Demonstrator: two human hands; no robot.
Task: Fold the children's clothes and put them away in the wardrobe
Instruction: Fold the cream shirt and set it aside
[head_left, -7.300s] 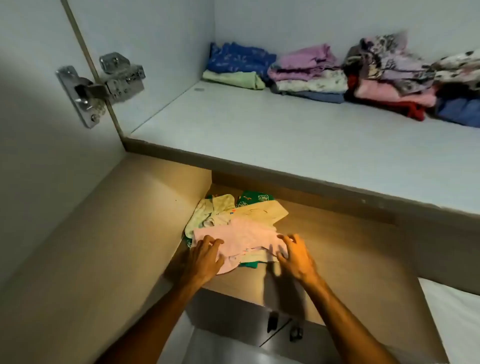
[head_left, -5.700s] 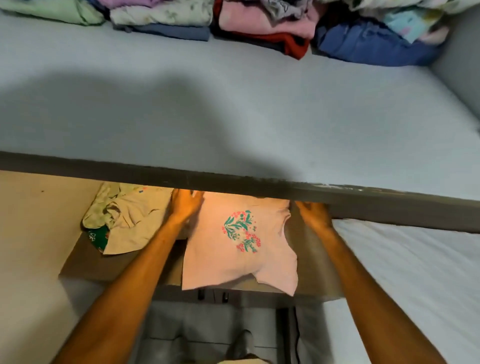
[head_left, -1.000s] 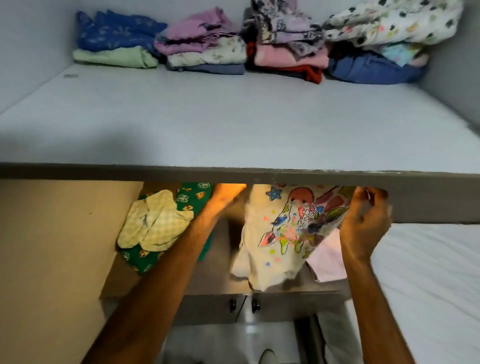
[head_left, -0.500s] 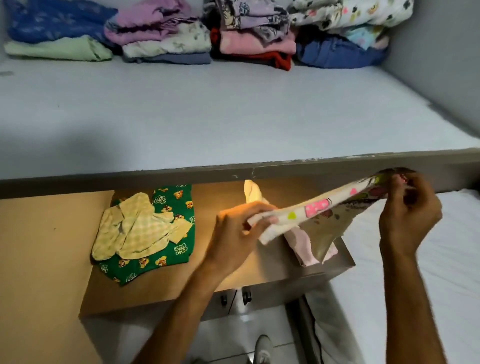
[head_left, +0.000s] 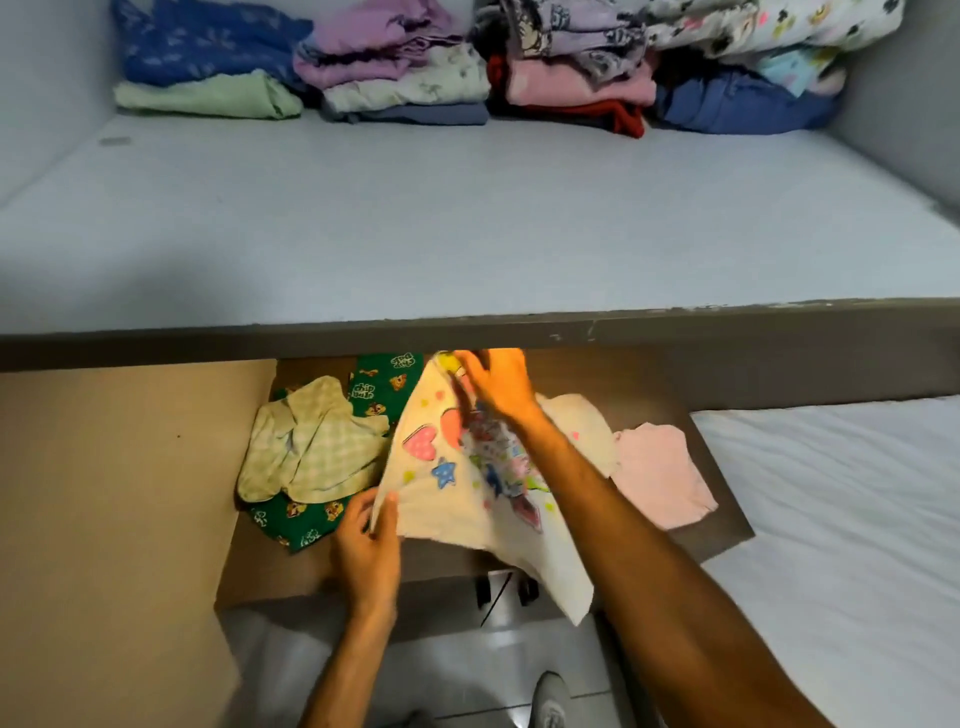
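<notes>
A white children's shirt (head_left: 452, 499) with colourful hearts, stars and a cartoon print lies across the brown lower surface (head_left: 291, 571). My left hand (head_left: 366, 545) pinches its near left edge. My right hand (head_left: 498, 384) reaches across it and grips its far top edge, just under the shelf lip. A pink garment (head_left: 660, 478) lies flat to the right, partly under the white shirt. To the left, a pale yellow checked piece (head_left: 311, 441) rests on a green cartoon-print garment (head_left: 384, 384).
The grey wardrobe shelf (head_left: 467, 228) above holds several stacks of folded clothes (head_left: 405, 78) along its back wall. Its dark front edge (head_left: 519, 327) overhangs my right hand. A white mattress (head_left: 841, 519) lies at the right. Tiled floor and my foot (head_left: 550, 701) show below.
The white shirt was held up in the air between both hands; now it is spread down on the brown surface, with my right hand moved to its far edge and my left at its near edge.
</notes>
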